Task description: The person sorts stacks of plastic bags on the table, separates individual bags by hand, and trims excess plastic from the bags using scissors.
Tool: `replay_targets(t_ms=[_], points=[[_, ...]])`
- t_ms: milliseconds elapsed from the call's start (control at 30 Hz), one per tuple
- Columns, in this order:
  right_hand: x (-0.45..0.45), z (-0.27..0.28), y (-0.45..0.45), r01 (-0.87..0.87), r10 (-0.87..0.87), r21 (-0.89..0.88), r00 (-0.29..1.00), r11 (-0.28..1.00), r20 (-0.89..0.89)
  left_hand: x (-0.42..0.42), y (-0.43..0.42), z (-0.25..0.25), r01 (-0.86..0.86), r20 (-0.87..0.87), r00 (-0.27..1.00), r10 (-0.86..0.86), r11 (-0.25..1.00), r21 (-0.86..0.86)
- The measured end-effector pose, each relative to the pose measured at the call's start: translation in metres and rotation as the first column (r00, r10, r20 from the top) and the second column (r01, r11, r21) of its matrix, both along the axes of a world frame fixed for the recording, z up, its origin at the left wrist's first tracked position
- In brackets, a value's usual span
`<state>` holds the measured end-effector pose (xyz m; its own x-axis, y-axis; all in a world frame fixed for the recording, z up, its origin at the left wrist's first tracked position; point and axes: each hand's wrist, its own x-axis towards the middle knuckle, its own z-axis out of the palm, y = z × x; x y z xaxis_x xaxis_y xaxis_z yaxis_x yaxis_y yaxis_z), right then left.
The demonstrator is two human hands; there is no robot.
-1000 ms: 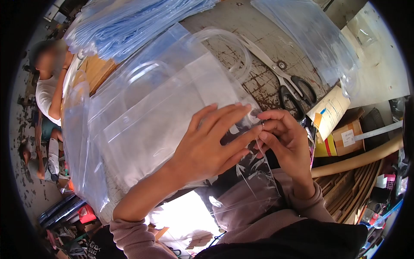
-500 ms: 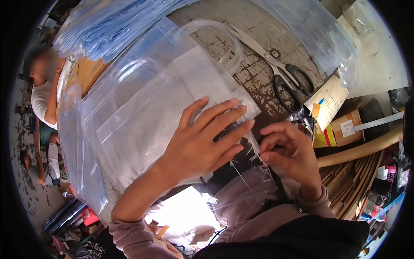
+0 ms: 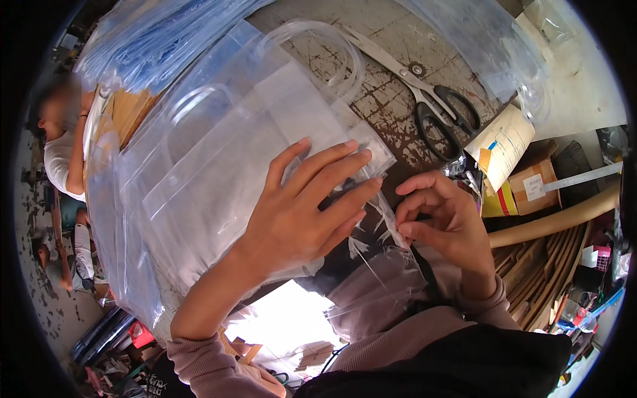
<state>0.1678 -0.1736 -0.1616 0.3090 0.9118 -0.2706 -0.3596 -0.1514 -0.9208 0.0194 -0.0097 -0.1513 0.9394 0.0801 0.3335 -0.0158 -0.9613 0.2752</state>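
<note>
My left hand lies flat with its fingers spread on a clear plastic bag, near its right-hand corner. The bag is on a pile of similar clear bags, and looped clear tube handles stick out beyond it. Just to the right, my right hand pinches a thin clear plastic strip at the bag's near edge between thumb and fingers. Ragged plastic shreds hang below that edge, over my lap. Black-handled scissors lie partly open on the worn table beyond my right hand.
A stack of bluish plastic sheets is at the far left, with more clear plastic at the far right. Cardboard boxes, a curved tan tube and stacked cardboard stand right. A person sits at left.
My left hand has shifted slightly left and up over the bag. My right hand keeps its pinch at the edge, and more of the ragged plastic now shows between the hands.
</note>
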Motion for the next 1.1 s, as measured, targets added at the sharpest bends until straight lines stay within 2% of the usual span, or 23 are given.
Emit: replay_targets(t_ms=[200, 267, 333, 367, 433, 467, 500, 567, 667, 800, 900, 1100], points=[[0.009, -0.002, -0.008, 0.024, -0.031, 0.049, 0.991, 0.999, 0.128, 0.000, -0.001, 0.000, 0.013, 0.052, 0.999, -0.011, 0.999, -0.038], [0.017, -0.009, -0.012, -0.032, -0.036, 0.154, 0.908, 0.988, 0.417, 0.000, 0.000, -0.001, 0.020, 0.084, 0.996, -0.016, 0.999, -0.043], [0.015, -0.012, -0.012, 0.022, -0.071, 0.116, 0.898, 0.993, 0.435, -0.001, 0.000, -0.003, 0.008, 0.273, 0.962, -0.008, 1.000, 0.003], [0.014, -0.013, -0.012, 0.080, -0.107, 0.079, 0.885, 0.994, 0.453, -0.003, -0.001, -0.004, 0.006, 0.273, 0.962, -0.007, 1.000, 0.004], [0.014, -0.013, -0.012, 0.063, -0.086, 0.063, 0.874, 0.996, 0.479, -0.007, -0.001, -0.006, -0.066, 0.393, 0.918, 0.049, 0.997, 0.032], [0.013, -0.013, -0.013, 0.049, -0.065, 0.044, 0.862, 0.998, 0.503, -0.009, 0.000, -0.005, -0.069, 0.392, 0.918, 0.051, 0.997, 0.033], [0.011, -0.011, -0.012, 0.046, -0.063, 0.045, 0.863, 0.998, 0.502, -0.011, 0.002, -0.004, -0.054, 0.406, 0.914, 0.024, 0.997, 0.063], [0.005, -0.007, -0.009, 0.146, -0.144, 0.031, 0.882, 0.989, 0.448, -0.013, 0.002, -0.004, -0.040, 0.417, 0.909, -0.003, 0.995, 0.094], [0.004, 0.000, -0.010, 0.101, -0.087, -0.023, 0.934, 0.995, 0.345, -0.015, 0.001, -0.005, -0.022, 0.459, 0.888, -0.031, 0.994, 0.109], [-0.003, -0.001, -0.008, 0.085, -0.086, 0.020, 0.937, 0.996, 0.339, -0.016, 0.001, -0.005, 0.009, 0.500, 0.863, -0.079, 0.990, 0.141], [-0.008, 0.001, -0.003, -0.001, -0.024, 0.059, 0.907, 0.998, 0.420, -0.015, 0.000, -0.004, 0.009, 0.515, 0.854, -0.079, 0.990, 0.137], [-0.011, 0.000, -0.002, 0.034, -0.028, -0.009, 0.925, 0.999, 0.380, -0.015, 0.001, -0.005, 0.010, 0.524, 0.848, -0.079, 0.991, 0.133]])
